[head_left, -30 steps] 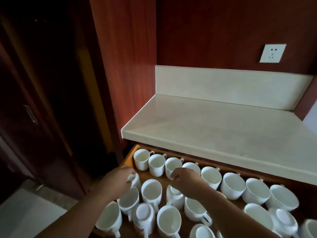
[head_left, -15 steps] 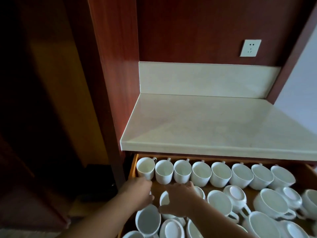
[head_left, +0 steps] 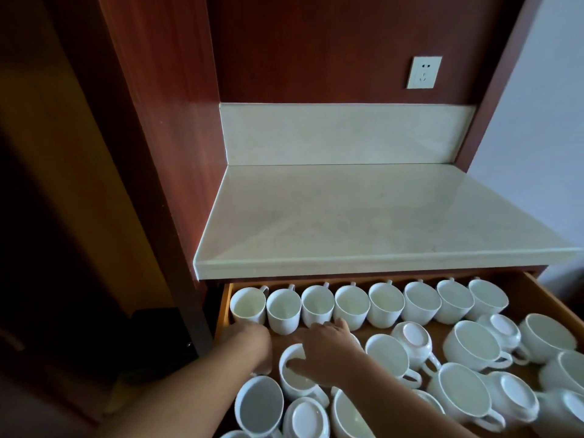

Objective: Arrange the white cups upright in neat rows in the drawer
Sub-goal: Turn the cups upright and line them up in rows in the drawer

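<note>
The open wooden drawer with orange-toned walls (head_left: 225, 308) is projecting from under a pale cream stone countertop (head_left: 363, 216). A row of 8 white ceramic cups (head_left: 351, 303) is standing upright along the drawer's far wall, packed side by side with handles pointing far. Nearer than that row, the loose white cups (head_left: 467, 343) are lying in no order. Several are sitting mouth-up, e.g. the near-left upright cup (head_left: 259, 403), and at least 4 are sitting base-up, e.g. the inverted cup (head_left: 410, 335) right of centre. The left hand (head_left: 249, 339) is resting at the drawer's left end, just near of the 2 leftmost cups in the row. Its back is facing the camera and its fingers are hidden, so I cannot tell whether it is grasping anything. The right hand (head_left: 328, 349) is reaching over a mouth-up white cup (head_left: 295, 382) just right of the left hand. The thumb is lying inside the mouth and the fingers are stretching over the far rim, so it is grasping this cup by its rim. A white wall socket (head_left: 424, 72) is sitting on the red-brown wood back panel (head_left: 316, 58) above the countertop.
</note>
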Motion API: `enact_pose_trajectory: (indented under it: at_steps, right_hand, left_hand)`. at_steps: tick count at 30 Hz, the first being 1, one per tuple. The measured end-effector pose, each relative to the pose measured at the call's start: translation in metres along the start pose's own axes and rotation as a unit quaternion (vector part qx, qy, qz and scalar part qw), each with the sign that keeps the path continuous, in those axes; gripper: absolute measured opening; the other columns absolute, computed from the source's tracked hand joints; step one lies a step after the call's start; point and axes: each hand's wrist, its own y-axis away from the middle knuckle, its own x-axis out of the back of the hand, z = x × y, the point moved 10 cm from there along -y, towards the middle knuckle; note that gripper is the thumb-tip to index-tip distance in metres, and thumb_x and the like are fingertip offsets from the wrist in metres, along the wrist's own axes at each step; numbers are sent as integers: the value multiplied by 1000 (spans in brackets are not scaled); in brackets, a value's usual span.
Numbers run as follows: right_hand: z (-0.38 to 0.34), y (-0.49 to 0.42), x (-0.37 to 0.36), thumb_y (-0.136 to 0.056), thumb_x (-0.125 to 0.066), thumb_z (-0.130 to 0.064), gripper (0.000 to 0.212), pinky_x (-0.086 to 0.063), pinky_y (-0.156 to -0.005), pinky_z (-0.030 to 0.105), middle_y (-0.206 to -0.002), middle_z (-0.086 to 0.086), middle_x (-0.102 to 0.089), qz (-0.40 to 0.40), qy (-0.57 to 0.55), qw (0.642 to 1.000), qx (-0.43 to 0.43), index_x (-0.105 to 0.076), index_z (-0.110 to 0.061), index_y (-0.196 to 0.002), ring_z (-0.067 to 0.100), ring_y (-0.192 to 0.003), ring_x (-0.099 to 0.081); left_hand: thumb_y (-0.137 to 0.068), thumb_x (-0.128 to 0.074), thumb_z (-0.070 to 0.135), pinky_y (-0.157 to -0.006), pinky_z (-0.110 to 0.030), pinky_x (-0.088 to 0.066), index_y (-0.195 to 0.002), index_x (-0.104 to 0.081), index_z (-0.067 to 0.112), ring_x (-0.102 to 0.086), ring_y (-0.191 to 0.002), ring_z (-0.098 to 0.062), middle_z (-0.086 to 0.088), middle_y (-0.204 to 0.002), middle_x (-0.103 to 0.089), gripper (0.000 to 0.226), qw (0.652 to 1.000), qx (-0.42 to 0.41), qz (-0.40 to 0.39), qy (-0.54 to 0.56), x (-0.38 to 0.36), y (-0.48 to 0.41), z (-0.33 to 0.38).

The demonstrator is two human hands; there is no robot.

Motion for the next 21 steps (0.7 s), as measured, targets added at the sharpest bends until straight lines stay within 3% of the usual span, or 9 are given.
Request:
enact_pose_trajectory:
  at_steps: [4, 7, 9, 12, 14, 16, 17, 19, 21]
  right_hand:
    - [13, 0, 16, -88, -46, -60, 43, -33, -100, 46, -114, 2, -66, 14, -39, 999, -17, -60, -25, -109, 27, -112, -60]
    - [21, -5, 26, -87, -46, -61, 34, -36, -85, 39, -95, -4, -64, 21, -105, 994, -37, -57, -28, -89, 23, -96, -59]
    - [22, -8, 33, -90, -54, -56, 30, -42, -82, 34, -98, -6, -64, 6, -157, 987, -40, -64, -30, -101, 21, -97, -60]
    - [22, -20, 40, -98, -56, -49, 43, -48, -86, 30, -128, 4, -63, -13, -199, 979, -37, -61, -24, -133, 22, -110, -61]
    - [25, -19, 45, -96, -56, -55, 50, -51, -81, 32, -113, 4, -67, -19, -328, 940, -88, -64, -19, -129, 20, -94, -62]
    - [20, -14, 40, -90, -58, -65, 58, -57, -71, 35, -103, 5, -70, -55, -485, 862, -135, -65, -17, -121, 22, -81, -68]
    - [15, -10, 36, -86, -59, -71, 63, -58, -67, 35, -104, 8, -71, -79, -540, 825, -147, -64, -18, -118, 24, -80, -71]
    - [4, -9, 31, -76, -63, -80, 74, -58, -66, 38, -108, 13, -72, -108, -615, 767, -147, -65, -17, -114, 31, -84, -74]
    - [-3, -13, 34, -66, -73, -81, 83, -60, -69, 44, -113, 18, -72, -94, -681, 713, -139, -69, -14, -116, 35, -90, -75]
  left_hand:
    - [-78, -71, 33, -82, -34, -57, -108, -68, 18, -67, -101, -25, -4, -110, -68, 34, 998, -12, 53, 15, 21, 13, 0]
    - [-79, -71, 41, -69, -33, -49, -100, -66, 21, -62, -88, -25, -2, -95, -62, 30, 995, -24, 95, 26, 41, 29, -5]
    - [-83, -71, 44, -67, -32, -47, -93, -65, 21, -59, -82, -23, 0, -86, -57, 26, 993, -17, 112, 39, 57, 46, -13]
    - [-82, -72, 51, -60, -29, -45, -88, -65, 16, -62, -74, -18, 2, -79, -59, 36, 979, 13, 135, 153, 83, 71, -40]
    - [-79, -71, 58, -54, -28, -39, -81, -64, 16, -58, -65, -15, 2, -73, -60, 42, 950, 23, 166, 263, 96, 86, -61]
    - [-82, -70, 59, -56, -28, -40, -84, -67, 18, -58, -66, -15, 1, -77, -62, 41, 894, 23, 189, 406, 96, 93, -79]
    - [-84, -71, 56, -60, -29, -47, -91, -69, 20, -63, -73, -16, 1, -84, -68, 37, 840, 12, 182, 511, 90, 93, -82]
    - [-88, -76, 47, -73, -43, -62, -111, -70, 20, -74, -87, -26, -5, -99, -77, 36, 695, -16, 142, 704, 77, 91, -73]
    - [-90, -77, 37, -85, -59, -60, -119, -68, 16, -76, -93, -33, -12, -104, -78, 37, 601, -41, 115, 790, 68, 91, -59]
